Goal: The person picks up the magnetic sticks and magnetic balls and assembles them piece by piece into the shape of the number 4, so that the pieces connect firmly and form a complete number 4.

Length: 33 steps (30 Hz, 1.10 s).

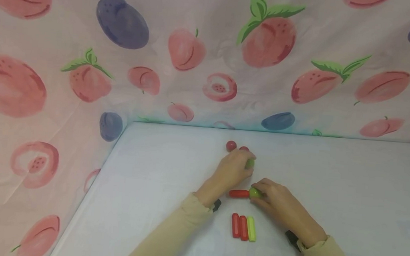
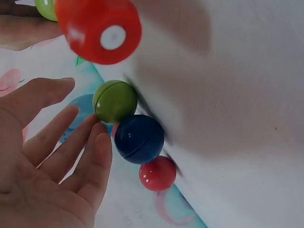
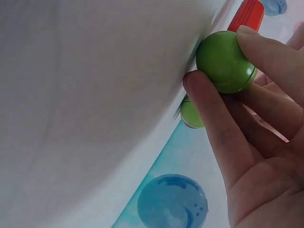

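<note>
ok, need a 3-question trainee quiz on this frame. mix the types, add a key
1. Multiple choice: what does the right hand pinch? A) a blue ball; B) a green ball; C) a red ball.
2. True or false: the three sticks lying side by side are all red.
3. Short answer: which ball colour shows in the left wrist view but not in the head view?

Key:
1. B. In the head view it sits at the end of a separate red stick.
2. False. Two red sticks lie beside a yellow-green stick.
3. Blue. The blue ball appears between another green ball and a small red one.
</note>
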### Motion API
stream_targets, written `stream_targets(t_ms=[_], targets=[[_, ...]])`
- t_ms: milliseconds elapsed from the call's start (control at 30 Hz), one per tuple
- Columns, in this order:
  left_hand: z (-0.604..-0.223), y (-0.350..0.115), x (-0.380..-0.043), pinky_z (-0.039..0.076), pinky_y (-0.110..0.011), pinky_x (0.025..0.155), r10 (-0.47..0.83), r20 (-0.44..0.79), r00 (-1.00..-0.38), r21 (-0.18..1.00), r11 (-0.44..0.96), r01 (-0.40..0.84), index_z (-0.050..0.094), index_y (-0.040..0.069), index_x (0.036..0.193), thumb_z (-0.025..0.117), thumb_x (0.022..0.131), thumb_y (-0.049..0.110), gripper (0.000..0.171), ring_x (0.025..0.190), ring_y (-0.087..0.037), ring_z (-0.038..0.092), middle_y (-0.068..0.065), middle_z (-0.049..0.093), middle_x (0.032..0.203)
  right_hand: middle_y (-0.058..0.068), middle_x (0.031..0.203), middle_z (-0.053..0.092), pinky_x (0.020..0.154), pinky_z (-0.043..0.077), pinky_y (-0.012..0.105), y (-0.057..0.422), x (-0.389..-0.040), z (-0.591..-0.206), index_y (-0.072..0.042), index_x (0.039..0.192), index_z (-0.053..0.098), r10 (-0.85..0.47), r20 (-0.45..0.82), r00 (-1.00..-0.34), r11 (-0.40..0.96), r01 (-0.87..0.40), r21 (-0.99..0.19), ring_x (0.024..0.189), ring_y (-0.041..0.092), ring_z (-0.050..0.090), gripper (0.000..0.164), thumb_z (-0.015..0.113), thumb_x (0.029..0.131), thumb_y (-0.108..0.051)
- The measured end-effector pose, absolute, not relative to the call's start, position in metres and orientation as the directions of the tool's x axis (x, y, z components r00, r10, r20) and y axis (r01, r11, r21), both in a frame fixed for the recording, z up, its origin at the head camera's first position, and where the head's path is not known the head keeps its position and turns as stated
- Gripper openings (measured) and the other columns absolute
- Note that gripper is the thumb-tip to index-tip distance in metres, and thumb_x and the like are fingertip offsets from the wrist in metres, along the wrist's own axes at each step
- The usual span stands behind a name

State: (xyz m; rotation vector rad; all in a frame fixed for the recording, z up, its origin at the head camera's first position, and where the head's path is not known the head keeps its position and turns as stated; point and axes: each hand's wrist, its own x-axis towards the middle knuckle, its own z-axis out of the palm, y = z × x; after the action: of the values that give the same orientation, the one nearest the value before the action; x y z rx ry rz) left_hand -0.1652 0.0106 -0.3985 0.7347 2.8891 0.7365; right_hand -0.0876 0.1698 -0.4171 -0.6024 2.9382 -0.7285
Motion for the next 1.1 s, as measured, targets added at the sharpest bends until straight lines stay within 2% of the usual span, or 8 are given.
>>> stream_targets(t_ms=[300, 667, 1100], targets=[[-0.403, 0.014, -0.168, 0.053, -0.026, 0.095, 0.477, 0.049, -0.878, 0.445, 0.776, 0.447, 0.069, 0.012, 0.122, 0.072, 0.090, 0.013, 0.033, 0.104, -0.012, 0.062, -0.001, 0.071, 0.116, 0.002, 0.099, 0.069, 0.080, 0.059, 0.035, 0.169, -0.087, -0.417, -0.002, 0.113, 0.071, -0.380, 0.051, -0.923, 0.813, -0.360, -0.457, 0.084, 0.011, 0.062, 0.039, 0.083, 0.079, -0.017], [-0.406, 0.016, -0.171, 0.049, -0.022, 0.099, 0.511, 0.018, -0.859, 0.446, 0.765, 0.464, 0.074, 0.012, 0.116, 0.070, 0.092, 0.012, 0.025, 0.116, -0.012, 0.063, 0.001, 0.073, 0.116, 0.002, 0.099, 0.069, 0.080, 0.059, 0.035, 0.169, -0.087, -0.418, -0.002, 0.113, 0.071, -0.377, 0.060, -0.924, 0.812, -0.361, -0.458, 0.083, 0.011, 0.062, 0.039, 0.083, 0.079, -0.017], [-0.407, 0.012, -0.169, 0.049, -0.022, 0.099, 0.527, 0.032, -0.849, 0.445, 0.753, 0.484, 0.073, 0.011, 0.119, 0.072, 0.090, 0.011, 0.028, 0.111, -0.013, 0.065, 0.000, 0.073, 0.116, 0.003, 0.100, 0.069, 0.082, 0.059, 0.037, 0.168, -0.086, -0.418, -0.002, 0.114, 0.071, -0.371, 0.051, -0.927, 0.813, -0.351, -0.465, 0.087, 0.014, 0.064, 0.038, 0.083, 0.080, -0.016]])
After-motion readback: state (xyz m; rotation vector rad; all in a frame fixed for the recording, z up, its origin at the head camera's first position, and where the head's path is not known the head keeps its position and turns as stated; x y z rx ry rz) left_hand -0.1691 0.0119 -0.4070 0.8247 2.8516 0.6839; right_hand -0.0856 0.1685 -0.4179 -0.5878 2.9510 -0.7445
